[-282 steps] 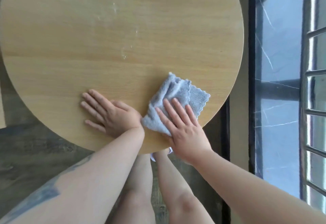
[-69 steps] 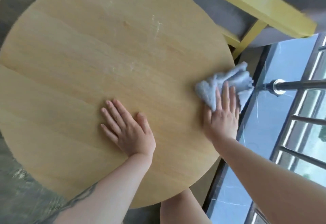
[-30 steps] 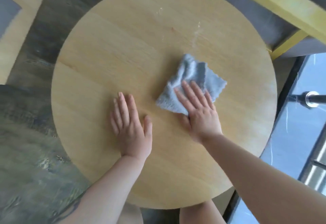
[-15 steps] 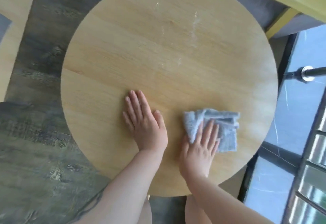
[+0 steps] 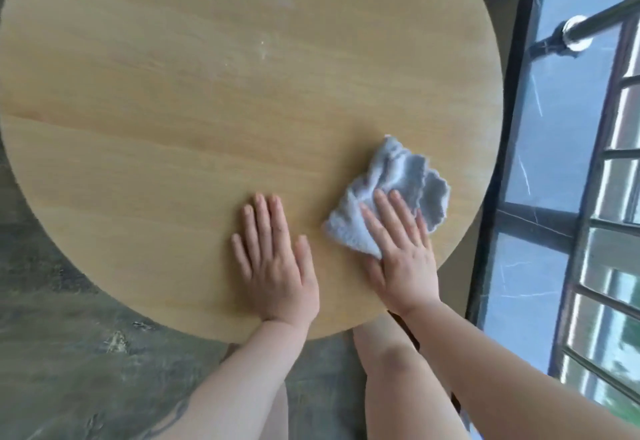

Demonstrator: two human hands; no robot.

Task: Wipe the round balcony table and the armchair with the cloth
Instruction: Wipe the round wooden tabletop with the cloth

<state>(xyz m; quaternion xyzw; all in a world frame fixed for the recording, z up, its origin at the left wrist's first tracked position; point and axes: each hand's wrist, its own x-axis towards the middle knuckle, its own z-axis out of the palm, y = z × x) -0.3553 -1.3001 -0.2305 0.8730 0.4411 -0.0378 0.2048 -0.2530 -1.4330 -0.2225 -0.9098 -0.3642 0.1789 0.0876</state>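
View from above of the round wooden table [image 5: 173, 110]. The right hand [image 5: 401, 252] lies flat, fingers straight, pressing the crumpled grey-blue cloth [image 5: 398, 183] onto the table near its right edge. The left hand [image 5: 273, 263] rests palm-down on bare wood just beside it, fingers extended, holding nothing. Pale streaks [image 5: 263, 52] mark the far surface. A metal railing [image 5: 595, 24] stands at right.

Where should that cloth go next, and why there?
Probably up toward the far side: the right hand presses the cloth flat near the table edge closest to the person, while pale streaks show farther up the wood. The left hand rests flat beside it.
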